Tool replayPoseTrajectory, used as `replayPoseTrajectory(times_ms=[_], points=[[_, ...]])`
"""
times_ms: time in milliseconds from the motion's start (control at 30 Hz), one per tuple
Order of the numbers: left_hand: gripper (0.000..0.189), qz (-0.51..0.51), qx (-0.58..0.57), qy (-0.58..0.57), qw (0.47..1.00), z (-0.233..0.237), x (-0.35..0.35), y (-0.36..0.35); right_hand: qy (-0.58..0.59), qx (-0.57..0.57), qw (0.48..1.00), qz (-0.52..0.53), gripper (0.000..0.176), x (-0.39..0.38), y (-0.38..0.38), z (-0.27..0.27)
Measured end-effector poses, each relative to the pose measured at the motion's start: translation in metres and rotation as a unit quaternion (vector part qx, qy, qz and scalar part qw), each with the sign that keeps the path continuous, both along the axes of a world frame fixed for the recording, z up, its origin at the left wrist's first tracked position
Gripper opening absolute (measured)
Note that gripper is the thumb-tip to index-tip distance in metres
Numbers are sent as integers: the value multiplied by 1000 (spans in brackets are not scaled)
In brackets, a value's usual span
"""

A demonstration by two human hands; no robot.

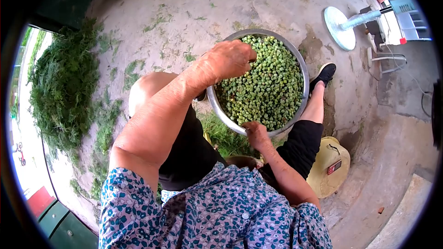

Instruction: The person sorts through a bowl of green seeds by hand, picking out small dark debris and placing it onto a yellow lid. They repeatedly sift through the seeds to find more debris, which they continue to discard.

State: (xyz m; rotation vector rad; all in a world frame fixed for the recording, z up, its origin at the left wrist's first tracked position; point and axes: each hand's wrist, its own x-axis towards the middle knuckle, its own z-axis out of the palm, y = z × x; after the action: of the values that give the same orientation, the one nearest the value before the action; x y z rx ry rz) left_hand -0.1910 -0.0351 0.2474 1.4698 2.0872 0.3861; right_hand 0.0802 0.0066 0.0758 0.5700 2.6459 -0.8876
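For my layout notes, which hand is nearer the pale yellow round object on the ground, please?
Right. The right hand is at the metal bowl's near rim, towards the object; the left hand, across the bowl, is farther.

Heap of cut green stalks is lying along the left of the concrete ground; white round fan base is standing upper right; pale yellow round object is sitting lower right, carrying a small dark red item

Left hand reaches forward, fingers bunched; right hand curls near the body.
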Motion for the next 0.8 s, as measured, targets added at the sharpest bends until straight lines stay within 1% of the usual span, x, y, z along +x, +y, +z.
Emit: replayPoseTrajectory(times_ms=[33,67,133,200,233,267,333,400,500,600,800], points=[[31,13,23,1,1000,-1,-4,2,1,5,998,-55,29,-2,9,-5],[32,24,37,-3,999,0,-7,3,30,-20,993,-112,32,-5,20,-7],[32,45,64,-10,997,7,-14,4,85,-3,978,-191,35,-16,36,-9],[33,59,78,-15,995,9,-20,4,173,72,966,-175,46,-23,52,-21],[33,65,86,-17,994,11,-22,4,109,38,967,-229,53,-30,57,-20],[33,72,94,-19,993,13,-24,4,117,56,966,-222,55,-34,62,-24],[32,77,106,-21,991,14,-27,5,45,35,961,-269,59,-49,62,-17],[31,78,132,-12,988,11,-30,5,45,35,958,-282,63,-56,66,-27],[30,80,132,-11,988,13,-31,6,41,17,957,-288,67,-66,64,-28],[30,81,133,-14,988,14,-33,6,41,33,966,-254,69,-72,62,-27],[31,87,126,-11,988,15,-33,7,21,19,972,-231,71,-82,56,-26]])
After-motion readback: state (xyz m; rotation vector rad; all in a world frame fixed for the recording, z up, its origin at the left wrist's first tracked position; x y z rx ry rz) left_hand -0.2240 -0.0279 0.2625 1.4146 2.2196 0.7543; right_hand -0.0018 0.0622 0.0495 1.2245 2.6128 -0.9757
